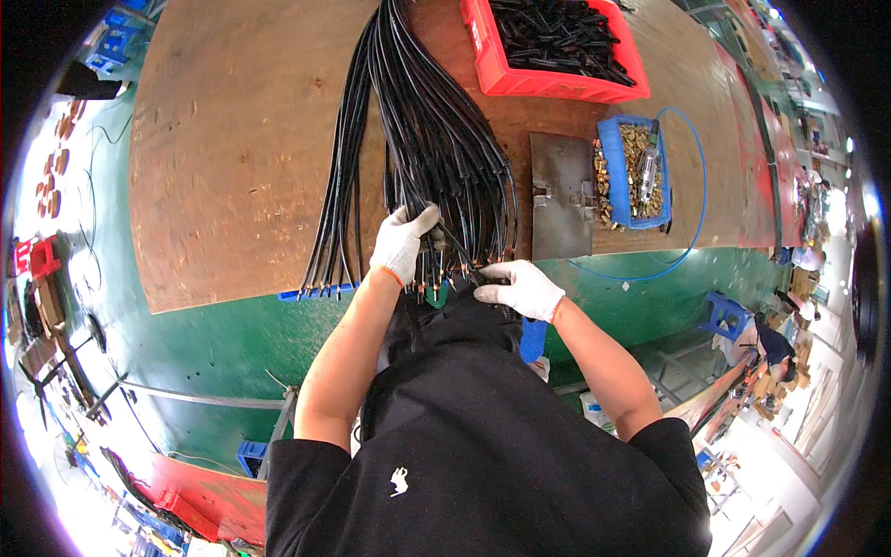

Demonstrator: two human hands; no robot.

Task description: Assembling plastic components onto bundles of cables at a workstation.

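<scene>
A worker in a black T-shirt [529,436] handles a bundle of black cables [436,121] at the near edge of a wooden table [232,148], both hands in white gloves. The left hand [403,243] is closed, thumb and fingers wrapped on cables near their lower ends; how many strands it has hold of cannot be told. The right hand [520,288], just beside it on the right, has thumb and fingertips drawn nearly together on a dark cable running down from the left hand's grip.

The bundle spreads beyond both hands toward the far side of the table, with more strands fanned out left of the left hand, their copper-coloured tips over the table's edge. Beyond the right hand and slightly to its right lies a grey metal plate [561,148]. Farther right, a blue tray [649,224] holds small brass-coloured pieces [635,144] and a hand tool [650,167], with a blue hose [703,176] curving near it. Beyond the grip, a red bin [566,88] holds black pieces [557,42]. Green floor [232,348] shows below the hands.
</scene>
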